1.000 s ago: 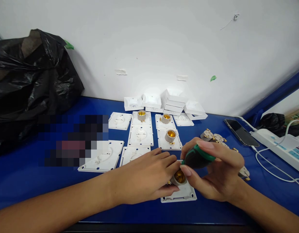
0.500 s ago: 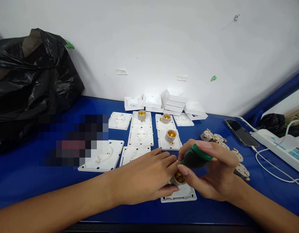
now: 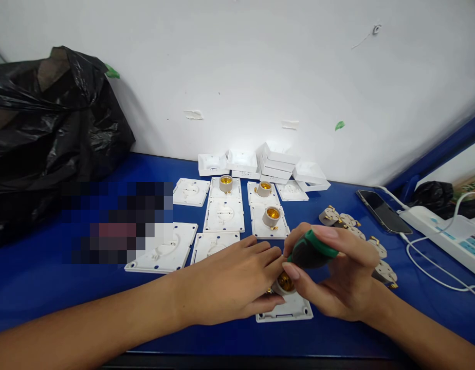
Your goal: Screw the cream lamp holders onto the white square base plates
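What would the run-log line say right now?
left hand: touching lamp socket on white plate | right hand: gripping green-black tool handle | tool tip: hidden | right side: loose sockets, phone

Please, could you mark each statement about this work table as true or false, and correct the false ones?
1. The right hand grips a green-and-black screwdriver. True.
2. The left hand lies on the black plastic bag. False: it is at the lamp socket on the nearest white plate.
3. The smartphone lies on top of the power strip. False: it lies beside it, on the blue table.
4. The shallow white boxes are near the wall. True.
5. Every white plate carries a lamp socket. False: several, such as the far left one, have none.
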### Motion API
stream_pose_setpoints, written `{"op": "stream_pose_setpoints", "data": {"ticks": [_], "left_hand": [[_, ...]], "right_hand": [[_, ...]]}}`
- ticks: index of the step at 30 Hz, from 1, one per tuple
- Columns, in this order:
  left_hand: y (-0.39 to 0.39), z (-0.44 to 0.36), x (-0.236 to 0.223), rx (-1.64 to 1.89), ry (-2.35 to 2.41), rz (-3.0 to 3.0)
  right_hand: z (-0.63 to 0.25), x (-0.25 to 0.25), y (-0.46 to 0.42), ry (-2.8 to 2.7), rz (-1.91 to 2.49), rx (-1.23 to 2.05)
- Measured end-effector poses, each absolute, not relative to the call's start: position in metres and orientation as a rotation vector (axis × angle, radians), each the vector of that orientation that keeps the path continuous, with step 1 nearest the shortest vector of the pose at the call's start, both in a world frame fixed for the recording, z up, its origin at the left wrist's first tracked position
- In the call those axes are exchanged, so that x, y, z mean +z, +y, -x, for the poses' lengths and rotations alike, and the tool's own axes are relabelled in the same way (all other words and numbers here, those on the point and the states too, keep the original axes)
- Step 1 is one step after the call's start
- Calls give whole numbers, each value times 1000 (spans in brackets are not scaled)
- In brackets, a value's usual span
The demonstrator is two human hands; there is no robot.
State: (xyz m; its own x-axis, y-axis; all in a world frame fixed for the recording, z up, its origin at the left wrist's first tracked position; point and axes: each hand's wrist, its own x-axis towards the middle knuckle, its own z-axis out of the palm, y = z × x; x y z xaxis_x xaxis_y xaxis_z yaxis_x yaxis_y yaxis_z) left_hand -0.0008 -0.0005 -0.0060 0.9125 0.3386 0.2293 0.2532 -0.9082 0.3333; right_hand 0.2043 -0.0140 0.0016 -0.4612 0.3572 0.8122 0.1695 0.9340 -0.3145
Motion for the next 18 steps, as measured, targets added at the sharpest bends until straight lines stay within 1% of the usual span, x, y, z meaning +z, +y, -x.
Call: {"op": "stream_pose_setpoints", "data": {"ticks": [18], "left_hand": [[-2,1,-6,435,439,-2778]], "right_hand": [[-203,3,-16,-2064,343,272]]}}
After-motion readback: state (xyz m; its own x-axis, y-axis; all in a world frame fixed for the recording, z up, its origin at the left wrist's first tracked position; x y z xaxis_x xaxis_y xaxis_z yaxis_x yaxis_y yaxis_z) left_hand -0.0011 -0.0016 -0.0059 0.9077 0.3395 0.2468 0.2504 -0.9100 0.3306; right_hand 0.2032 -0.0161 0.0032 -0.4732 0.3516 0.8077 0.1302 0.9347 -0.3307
